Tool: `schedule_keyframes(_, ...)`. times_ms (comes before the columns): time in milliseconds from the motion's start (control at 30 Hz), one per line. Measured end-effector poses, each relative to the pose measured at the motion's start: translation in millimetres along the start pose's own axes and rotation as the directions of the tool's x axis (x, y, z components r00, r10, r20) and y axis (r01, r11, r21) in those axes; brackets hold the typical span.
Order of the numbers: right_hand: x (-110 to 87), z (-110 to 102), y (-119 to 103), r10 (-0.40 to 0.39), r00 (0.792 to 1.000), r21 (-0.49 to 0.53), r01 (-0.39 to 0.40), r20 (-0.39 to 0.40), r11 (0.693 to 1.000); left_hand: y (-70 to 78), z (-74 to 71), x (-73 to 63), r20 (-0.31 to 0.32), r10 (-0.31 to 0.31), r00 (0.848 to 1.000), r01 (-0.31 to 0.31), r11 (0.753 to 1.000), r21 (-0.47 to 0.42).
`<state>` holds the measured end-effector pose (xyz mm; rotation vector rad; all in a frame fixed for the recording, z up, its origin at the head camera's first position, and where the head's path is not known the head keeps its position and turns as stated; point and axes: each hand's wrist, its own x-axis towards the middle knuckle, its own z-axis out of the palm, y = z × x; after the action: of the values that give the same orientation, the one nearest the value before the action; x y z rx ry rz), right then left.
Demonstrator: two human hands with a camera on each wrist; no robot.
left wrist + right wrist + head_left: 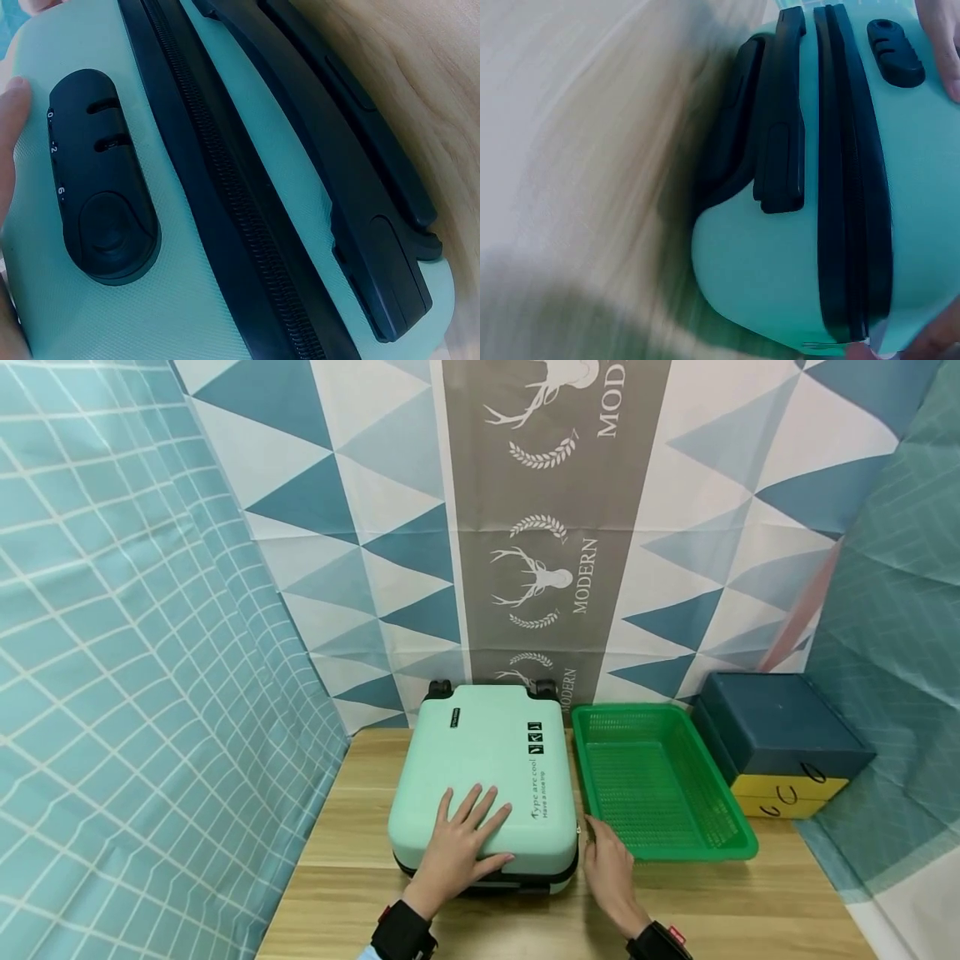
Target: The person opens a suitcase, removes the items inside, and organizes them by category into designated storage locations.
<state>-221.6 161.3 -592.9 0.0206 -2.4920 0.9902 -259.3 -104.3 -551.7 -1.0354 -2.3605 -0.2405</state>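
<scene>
A mint-green hard-shell suitcase (480,760) lies flat on the wooden table. My left hand (456,843) rests on its upper shell with the fingers spread. At the suitcase's near right corner, my right hand (609,867) pinches the zipper pull (864,346), which the fingertips partly cover. The black zipper (225,180) runs along the side; its teeth look closed where they show. A black combination lock (105,180) sits on the shell beside the zipper. On the other side of the zipper is a black carry handle (330,165).
A green plastic basket (592,777) stands just right of the suitcase. Beyond it, a dark blue and yellow box (787,718) sits at the back right. Patterned cloth (540,527) hangs behind, with more cloth on both sides. Bare wood (337,877) shows left of the suitcase.
</scene>
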Motion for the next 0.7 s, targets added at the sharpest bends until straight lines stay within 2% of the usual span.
schedule_keyframes(100,-1.8,2.1,2.8,0.034,0.995,-0.015,-0.033,0.09,0.999,-0.4,1.1,-0.3,-0.012,0.002,1.0,-0.002,1.0,0.01)
schedule_keyframes(200,-1.6,6.3,3.8,0.066,0.982,0.014,-0.069,0.177,0.998,-0.5,0.7,-0.1,-0.019,-0.001,1.0,0.001,1.0,0.017)
schedule_keyframes(333,-0.9,12.5,7.0,0.098,0.972,0.019,-0.104,0.213,0.994,0.5,0.0,0.5,-0.016,0.001,1.0,0.0,1.0,0.023)
schedule_keyframes(533,0.6,19.8,15.4,0.097,0.983,0.011,-0.1,0.158,0.995,2.5,0.8,0.0,0.021,-0.006,1.0,0.005,1.0,0.03)
schedule_keyframes(700,3.6,20.7,19.4,0.045,0.996,-0.052,-0.041,0.074,0.998,2.6,2.7,-1.1,0.013,-0.007,1.0,0.006,0.999,0.043)
